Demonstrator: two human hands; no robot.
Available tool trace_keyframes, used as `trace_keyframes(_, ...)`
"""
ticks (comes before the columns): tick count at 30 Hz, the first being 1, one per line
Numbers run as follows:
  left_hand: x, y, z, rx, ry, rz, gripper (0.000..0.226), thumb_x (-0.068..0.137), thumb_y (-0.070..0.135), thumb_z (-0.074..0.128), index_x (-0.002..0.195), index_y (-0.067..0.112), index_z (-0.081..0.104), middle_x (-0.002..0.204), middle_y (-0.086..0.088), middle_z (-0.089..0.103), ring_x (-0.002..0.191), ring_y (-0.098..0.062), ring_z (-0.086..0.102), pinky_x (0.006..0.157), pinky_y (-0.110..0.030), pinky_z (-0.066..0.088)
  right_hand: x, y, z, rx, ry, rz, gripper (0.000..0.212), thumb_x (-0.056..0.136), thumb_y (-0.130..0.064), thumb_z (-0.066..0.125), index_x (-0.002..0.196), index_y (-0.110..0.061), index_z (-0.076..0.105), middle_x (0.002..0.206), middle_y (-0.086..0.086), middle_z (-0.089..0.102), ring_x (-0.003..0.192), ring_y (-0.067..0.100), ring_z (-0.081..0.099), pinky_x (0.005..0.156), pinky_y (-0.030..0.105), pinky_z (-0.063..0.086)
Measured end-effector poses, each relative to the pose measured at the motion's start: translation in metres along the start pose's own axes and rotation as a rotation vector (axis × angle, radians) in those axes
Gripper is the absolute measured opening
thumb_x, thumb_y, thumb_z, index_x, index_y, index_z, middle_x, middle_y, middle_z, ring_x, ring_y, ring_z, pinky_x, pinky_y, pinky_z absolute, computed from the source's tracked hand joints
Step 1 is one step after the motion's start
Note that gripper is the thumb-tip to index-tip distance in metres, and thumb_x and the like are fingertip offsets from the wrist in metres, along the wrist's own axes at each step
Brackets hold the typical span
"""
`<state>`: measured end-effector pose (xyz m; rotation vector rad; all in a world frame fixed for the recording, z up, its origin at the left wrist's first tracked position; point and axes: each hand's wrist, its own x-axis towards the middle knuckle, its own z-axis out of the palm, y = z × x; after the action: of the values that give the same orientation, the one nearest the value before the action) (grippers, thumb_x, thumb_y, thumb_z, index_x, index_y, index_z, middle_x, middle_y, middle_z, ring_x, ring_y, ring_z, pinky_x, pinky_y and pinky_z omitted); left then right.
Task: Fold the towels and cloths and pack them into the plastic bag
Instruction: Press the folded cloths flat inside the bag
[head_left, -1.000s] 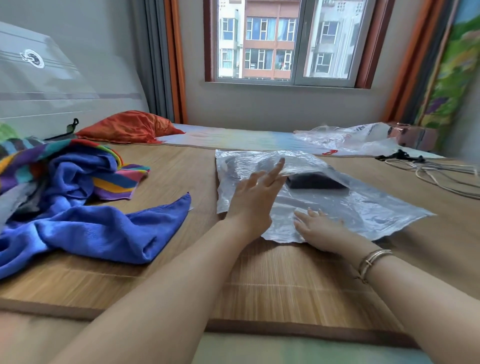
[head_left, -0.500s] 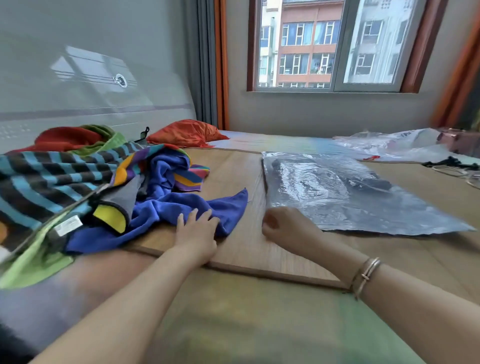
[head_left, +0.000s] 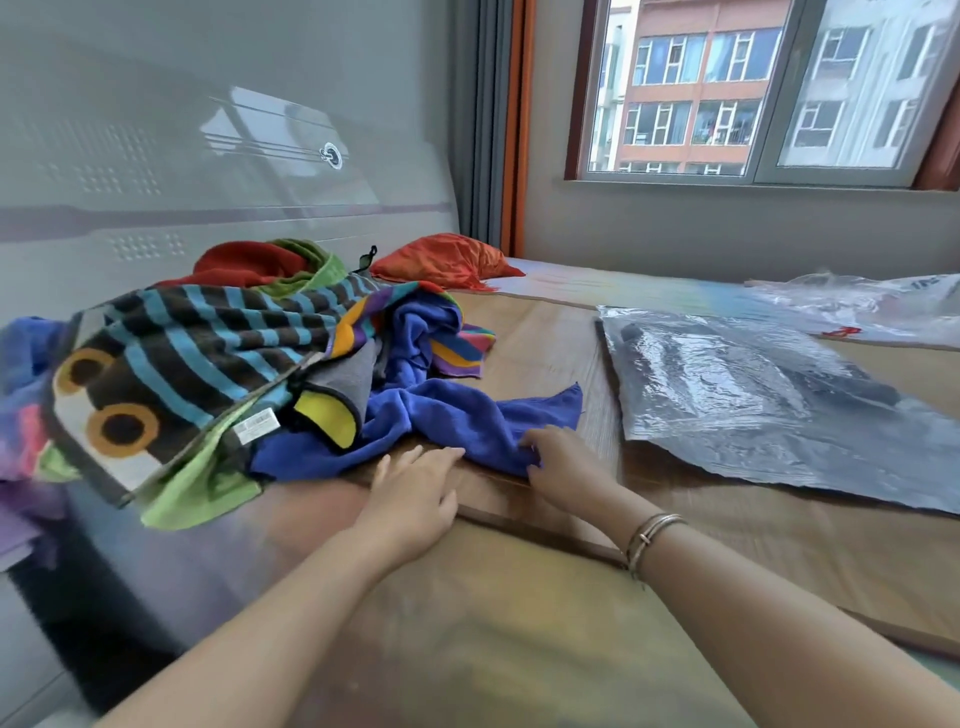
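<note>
Bamboo mat (head_left: 545, 338): right hand (head_left: 563, 465) pinching blue towel (head_left: 457, 415)

Window (head_left: 727, 93) daylight, blurred warped edges

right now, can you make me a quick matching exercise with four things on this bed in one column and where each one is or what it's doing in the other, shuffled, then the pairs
Column one:
1. blue towel
2. plastic bag
3. orange pillow
4. left hand

Column two:
A. lying flat on the mat, to the right of the cloth pile
B. far back by the curtain
C. its near edge pinched by the right hand
D. fingers out flat on the mat by the towel's edge

Pairs: 1-C, 2-A, 3-B, 4-D
</note>
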<state>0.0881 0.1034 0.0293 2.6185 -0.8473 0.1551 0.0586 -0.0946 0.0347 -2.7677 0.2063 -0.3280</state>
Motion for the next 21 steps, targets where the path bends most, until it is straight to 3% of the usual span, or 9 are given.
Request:
trace_keyframes(3, -0.002, -0.006, 0.006, -0.144, 0.056, -0.069, 0.057, 0.094, 0.035, 0.052, 0.146, 0.021, 0.034, 0.145, 0.000, 0.045, 0.135, -0.023, 0.038, 0.112, -0.037, 0.028, -0.015, 0.000, -0.010, 0.068, -0.067, -0.051, 0.006, 0.073, -0.023, 0.056, 0.070, -0.027, 0.052, 0.083, 0.001, 0.056, 0.090, 0.021, 0.054, 0.064, 0.026, 0.034)
trace_keyframes(6, 0.002, -0.001, 0.010, -0.463, 0.138, -0.223, 0.061, 0.091, 0.039, 0.060, 0.142, 0.012, 0.037, 0.137, -0.008, 0.054, 0.127, -0.026, 0.048, 0.104, -0.034, 0.038, -0.044, 0.000, -0.031, 0.087, -0.156, -0.099, 0.008, 0.064, -0.036, 0.044, 0.060, -0.029, 0.047, 0.064, -0.011, 0.048, 0.081, 0.010, 0.043, 0.067, 0.023, 0.029)
trace_keyframes(8, 0.006, 0.009, 0.010, -0.634, 0.216, -0.316, 0.064, 0.089, 0.039, 0.064, 0.138, 0.007, 0.038, 0.129, -0.012, 0.058, 0.120, -0.025, 0.053, 0.096, -0.030, 0.040, -0.059, 0.003, -0.043, 0.047, -0.257, -0.082, 0.017, 0.065, -0.037, 0.039, 0.057, -0.026, 0.049, 0.065, -0.009, 0.048, 0.086, 0.009, 0.040, 0.079, 0.028, 0.029)
trace_keyframes(11, 0.011, 0.023, 0.010, -0.700, 0.245, -0.409, 0.068, 0.084, 0.037, 0.070, 0.132, 0.002, 0.038, 0.125, -0.012, 0.056, 0.120, -0.027, 0.051, 0.089, -0.025, 0.037, -0.061, 0.005, -0.051, 0.193, -0.305, -0.052, 0.034, 0.069, -0.035, 0.038, 0.046, -0.024, 0.060, 0.085, -0.010, 0.058, 0.102, 0.008, 0.044, 0.094, 0.026, 0.030)
trace_keyframes(13, 0.011, 0.024, 0.014, -0.609, 0.192, -0.404, 0.060, 0.083, 0.033, 0.073, 0.125, 0.002, 0.044, 0.121, -0.012, 0.059, 0.117, -0.027, 0.053, 0.087, -0.025, 0.037, -0.049, 0.005, -0.045, 0.275, -0.197, -0.059, 0.031, 0.079, -0.029, 0.045, 0.060, -0.020, 0.068, 0.097, -0.003, 0.064, 0.105, 0.008, 0.053, 0.093, 0.022, 0.036)
trace_keyframes(15, 0.009, 0.022, 0.016, -0.524, 0.157, -0.387, 0.046, 0.085, 0.029, 0.070, 0.117, 0.003, 0.050, 0.114, -0.010, 0.064, 0.113, -0.027, 0.056, 0.085, -0.027, 0.040, -0.033, 0.004, -0.033, 0.285, -0.093, -0.045, 0.016, 0.087, -0.015, 0.051, 0.089, -0.016, 0.067, 0.100, -0.002, 0.066, 0.102, 0.012, 0.059, 0.092, 0.026, 0.044)
trace_keyframes(17, 0.003, 0.017, 0.013, -0.469, 0.157, -0.384, 0.031, 0.089, 0.031, 0.064, 0.107, 0.006, 0.056, 0.103, -0.008, 0.067, 0.106, -0.026, 0.058, 0.081, -0.029, 0.041, -0.023, -0.001, -0.020, 0.256, -0.133, -0.043, 0.029, 0.087, -0.011, 0.052, 0.113, -0.020, 0.060, 0.104, -0.005, 0.064, 0.100, 0.016, 0.061, 0.090, 0.030, 0.048)
trace_keyframes(19, -0.003, 0.009, 0.007, -0.400, 0.145, -0.377, 0.027, 0.093, 0.035, 0.057, 0.087, 0.009, 0.062, 0.087, -0.005, 0.068, 0.098, -0.027, 0.060, 0.077, -0.031, 0.042, -0.016, -0.007, -0.009, 0.212, -0.174, -0.069, 0.033, 0.085, -0.018, 0.057, 0.117, -0.025, 0.057, 0.100, -0.006, 0.064, 0.092, 0.016, 0.061, 0.084, 0.029, 0.049)
trace_keyframes(21, -0.007, -0.001, 0.001, -0.351, 0.125, -0.400, 0.041, 0.095, 0.042, 0.051, 0.065, 0.016, 0.058, 0.071, 0.000, 0.062, 0.096, -0.032, 0.059, 0.077, -0.033, 0.041, -0.015, -0.015, -0.006, 0.149, -0.175, -0.082, 0.027, 0.083, -0.034, 0.065, 0.108, -0.029, 0.057, 0.087, -0.011, 0.060, 0.081, 0.012, 0.057, 0.077, 0.028, 0.045)
